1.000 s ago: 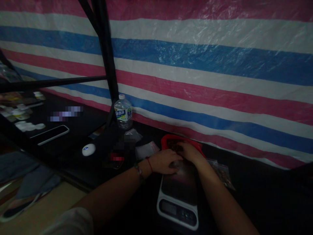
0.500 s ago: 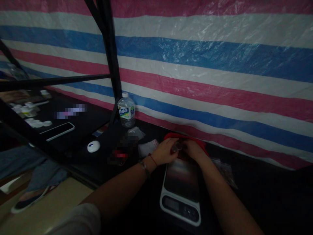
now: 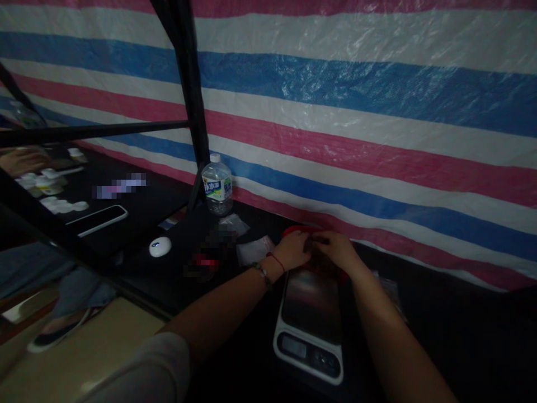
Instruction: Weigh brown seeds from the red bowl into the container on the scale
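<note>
My left hand (image 3: 295, 249) and my right hand (image 3: 336, 249) are close together over a red tray or dish (image 3: 290, 230) at the far end of the scale. Both hands have their fingers bent inward, down to dark brown material (image 3: 321, 261) in the red thing. What the fingertips hold is too dim to make out. Just in front, a white digital scale (image 3: 308, 366) lies with its metal plate toward the hands. Beside my left wrist is a small clear plastic bag (image 3: 253, 251); another clear bag (image 3: 388, 288) is partly hidden behind my right forearm.
A clear plastic bottle (image 3: 217, 187) stands by the black frame post (image 3: 193, 95). A white rounded case (image 3: 160, 247) lies on the black tabletop. Left of the frame are a phone (image 3: 98, 220), several small white containers (image 3: 62, 205) and another person's hand (image 3: 25, 160). Striped sheeting hangs behind.
A small clear thing between my hands no longer shows. My fingers have gone lower into the red tray or dish. Another person's hand has come into sight at the far left.
</note>
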A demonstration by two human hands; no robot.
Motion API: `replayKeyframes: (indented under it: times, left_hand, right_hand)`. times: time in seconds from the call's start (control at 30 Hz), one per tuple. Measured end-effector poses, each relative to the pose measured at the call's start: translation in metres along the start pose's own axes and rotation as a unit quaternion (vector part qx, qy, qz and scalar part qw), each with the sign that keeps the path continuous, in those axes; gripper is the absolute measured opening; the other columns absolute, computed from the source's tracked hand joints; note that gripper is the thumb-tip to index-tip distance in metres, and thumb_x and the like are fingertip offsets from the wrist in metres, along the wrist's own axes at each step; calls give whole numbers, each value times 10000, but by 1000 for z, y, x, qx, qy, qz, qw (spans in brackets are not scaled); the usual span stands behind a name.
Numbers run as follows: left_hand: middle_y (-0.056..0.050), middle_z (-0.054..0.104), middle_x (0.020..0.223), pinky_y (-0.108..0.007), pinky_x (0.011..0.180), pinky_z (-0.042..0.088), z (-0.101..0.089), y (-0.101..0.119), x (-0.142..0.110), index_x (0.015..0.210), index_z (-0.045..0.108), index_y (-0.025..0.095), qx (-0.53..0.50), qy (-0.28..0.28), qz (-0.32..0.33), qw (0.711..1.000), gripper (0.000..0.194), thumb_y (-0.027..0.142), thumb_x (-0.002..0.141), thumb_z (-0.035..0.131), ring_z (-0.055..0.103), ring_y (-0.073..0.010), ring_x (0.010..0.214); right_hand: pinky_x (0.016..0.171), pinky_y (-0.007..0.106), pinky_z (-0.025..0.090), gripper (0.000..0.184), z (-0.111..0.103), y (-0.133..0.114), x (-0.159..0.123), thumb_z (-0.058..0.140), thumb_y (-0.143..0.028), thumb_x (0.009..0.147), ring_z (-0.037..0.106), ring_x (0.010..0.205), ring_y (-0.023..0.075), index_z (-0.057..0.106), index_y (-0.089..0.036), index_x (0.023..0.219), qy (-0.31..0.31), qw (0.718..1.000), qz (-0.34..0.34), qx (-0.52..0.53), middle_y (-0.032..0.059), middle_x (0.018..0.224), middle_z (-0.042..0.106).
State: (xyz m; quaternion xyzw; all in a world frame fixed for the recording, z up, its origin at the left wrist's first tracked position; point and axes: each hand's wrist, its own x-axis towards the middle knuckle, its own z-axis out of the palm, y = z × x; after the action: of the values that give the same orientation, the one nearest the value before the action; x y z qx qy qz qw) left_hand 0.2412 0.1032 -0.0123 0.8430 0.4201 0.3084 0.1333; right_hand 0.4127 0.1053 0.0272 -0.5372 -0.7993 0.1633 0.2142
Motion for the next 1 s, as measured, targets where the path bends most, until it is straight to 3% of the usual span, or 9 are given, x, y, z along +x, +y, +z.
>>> replayKeyframes:
  times: [0.33, 0.53, 0.77, 0.9, 1.0]
  left_hand:
    - [-106, 655, 1112, -389, 962, 477, 5, -5, -9, 1146, 598, 152, -45, 18, 5, 999, 352, 225, 802, 593, 600, -242, 1050]
    - [-106, 647, 1162, -387, 988, 468, 4, -5, -12, 1199, 585, 165, -67, 27, -2, 997, 400, 226, 804, 601, 593, -241, 1091]
    - [-103, 651, 1147, -380, 991, 463, 8, -6, -13, 1193, 583, 138, -75, 42, 6, 996, 400, 225, 802, 601, 587, -239, 1086]
    - [-116, 649, 1154, -391, 996, 461, 9, -6, -12, 1199, 579, 123, -74, 35, -3, 997, 420, 220, 791, 606, 584, -248, 1097]
    - [-125, 646, 1158, -396, 995, 463, 8, -8, -12, 1205, 572, 122, -80, 34, -15, 996, 441, 217, 777, 619, 586, -253, 1099]
  right_hand:
    - [947, 329, 430, 265, 1, -11, -1, 588, -114, 779, 614, 1030, 208, 696, -192, 1008, -21, 999, -33, -24, 66, 1071, 696]
    - [937, 313, 439, 388, 7, -10, -3, 604, -116, 778, 617, 1029, 179, 609, -215, 1153, 8, 999, -12, 32, 49, 1115, 674]
    - [894, 321, 433, 91, 7, -7, 1, 645, -207, 799, 594, 962, 193, 700, -184, 868, 42, 998, -36, -10, 67, 990, 667]
    - [850, 298, 451, 143, 10, -12, 1, 605, -205, 823, 617, 899, 177, 696, -196, 933, 30, 998, -45, 28, 44, 955, 689]
    - [891, 293, 449, 240, 9, -13, 0, 519, -149, 834, 612, 966, 170, 682, -202, 1002, 46, 995, -71, 57, 41, 1029, 688]
